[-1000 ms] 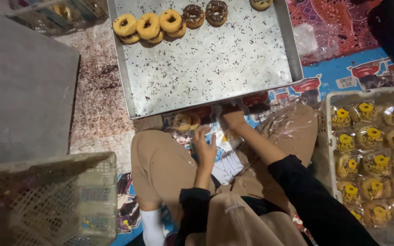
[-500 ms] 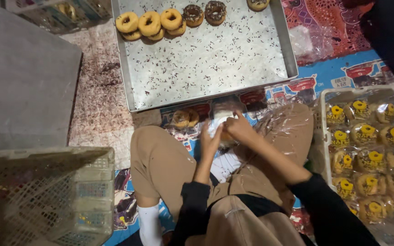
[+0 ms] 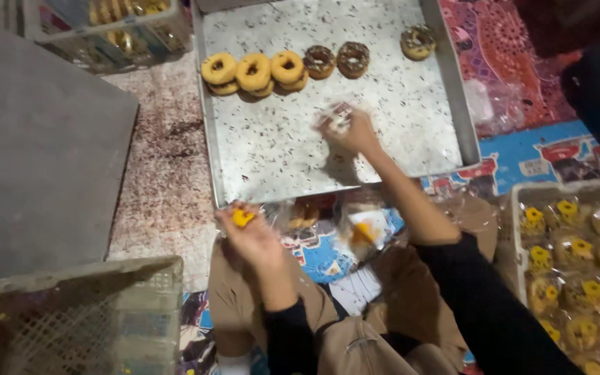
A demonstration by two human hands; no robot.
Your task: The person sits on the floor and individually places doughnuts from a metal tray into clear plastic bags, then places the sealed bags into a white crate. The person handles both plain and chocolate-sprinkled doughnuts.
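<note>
The person sits on the floor in tan trousers and dark sleeves, with a big rectangular metal baking tray (image 3: 383, 149) speckled with dark sprinkles lying just past the knees. The right hand (image 3: 347, 130) reaches out over the middle of that tray, fingers curled around a small crumpled piece of clear plastic wrap (image 3: 339, 117); the motion blur keeps me from seeing what, if anything, sits inside it. The left hand (image 3: 250, 235) hovers at the near edge of the tray, over the left knee, fingertips pinched on a small yellow tag (image 3: 242, 218).

Along the far side of the tray sits a row of yellow-glazed ring doughnuts (image 3: 253, 71), some stacked on others, and just right of them two chocolate-glazed ring doughnuts (image 3: 336, 60) side by side. A lone dark-topped doughnut (image 3: 417, 42) lies near the tray's far right corner.

Between the tray's near edge and the person's lap lie a few doughnuts wrapped in clear plastic (image 3: 307, 212). To the right of the tray stands a pale crate (image 3: 515, 215) filled with wrapped doughnuts bearing yellow tags (image 3: 571, 267). Left of the tray lies a flat grey board (image 3: 36, 173), and nearer the person a white mesh basket (image 3: 71, 319).
</note>
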